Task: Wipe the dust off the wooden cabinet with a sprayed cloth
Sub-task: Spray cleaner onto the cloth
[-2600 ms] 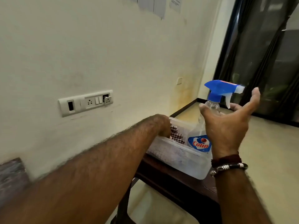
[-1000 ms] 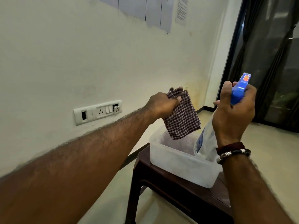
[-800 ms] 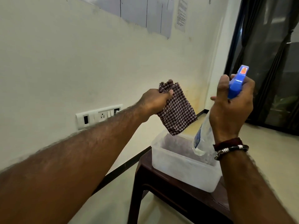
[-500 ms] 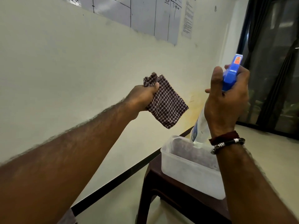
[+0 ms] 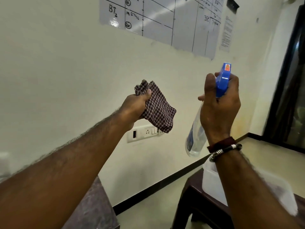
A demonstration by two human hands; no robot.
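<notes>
Up in front of the cream wall [image 5: 66, 71], the left hand [image 5: 135, 107] grips a folded maroon-and-white checked cloth [image 5: 159, 111], thumb pinching its bunched top edge so the rest hangs free. Just beside it but apart, the right hand [image 5: 219, 106] holds a clear plastic spray bottle with a blue trigger head [image 5: 222, 81], fingers curled around the neck, nozzle turned toward the cloth. Below sits a translucent white plastic tub [image 5: 212, 184] on a dark brown stool [image 5: 194, 194].
</notes>
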